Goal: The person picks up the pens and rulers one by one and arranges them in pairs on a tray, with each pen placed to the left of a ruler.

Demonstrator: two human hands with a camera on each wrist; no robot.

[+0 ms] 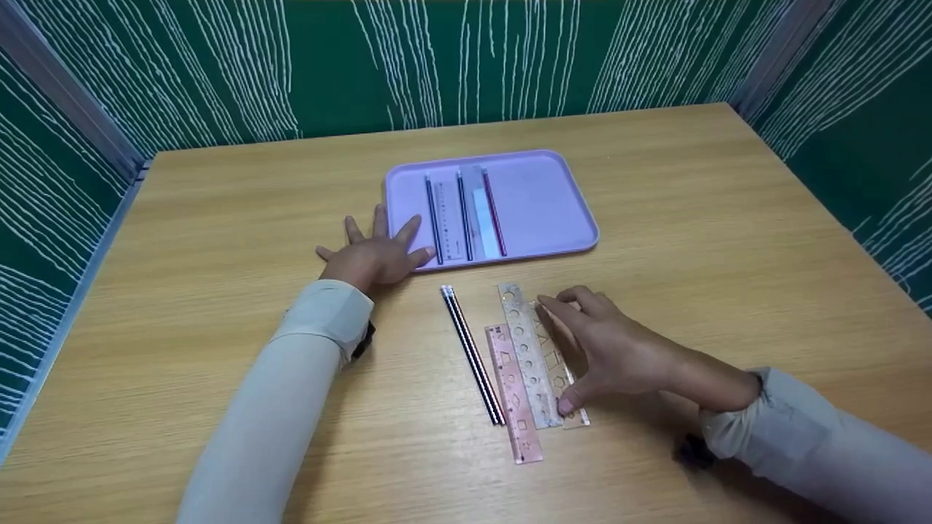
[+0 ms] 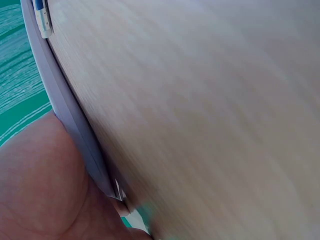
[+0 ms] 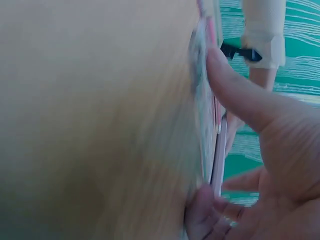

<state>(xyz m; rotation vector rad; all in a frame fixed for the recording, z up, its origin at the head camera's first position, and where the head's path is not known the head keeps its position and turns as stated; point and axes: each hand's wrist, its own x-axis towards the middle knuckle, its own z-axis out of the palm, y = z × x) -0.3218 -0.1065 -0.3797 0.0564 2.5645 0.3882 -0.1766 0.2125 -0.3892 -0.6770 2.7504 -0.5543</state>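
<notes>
My left hand (image 1: 375, 255) rests at the near left corner of a lilac tray (image 1: 550, 204), its fingers spread out. In the left wrist view, the palm's base lies against the tray's rim (image 2: 80, 135). With thumb and fingertips at its two ends, my right hand (image 1: 619, 349) grips a clear stencil ruler (image 1: 550, 342). Beside it lie another clear stencil ruler (image 1: 520, 335) and a pink stencil ruler (image 1: 513, 393). The right wrist view shows the thumb (image 3: 235, 90) against the rulers' edge. Dark striped pencils (image 1: 470, 349) lie side by side left of the rulers.
On the tray are a dark pencil (image 1: 434, 218), a clear ruler (image 1: 449, 218), another dark pencil (image 1: 464, 218), a bluish ruler (image 1: 483, 222) and a red pencil (image 1: 494, 215). Green walls (image 1: 328, 73) with white streaks border the wooden table (image 1: 699, 218).
</notes>
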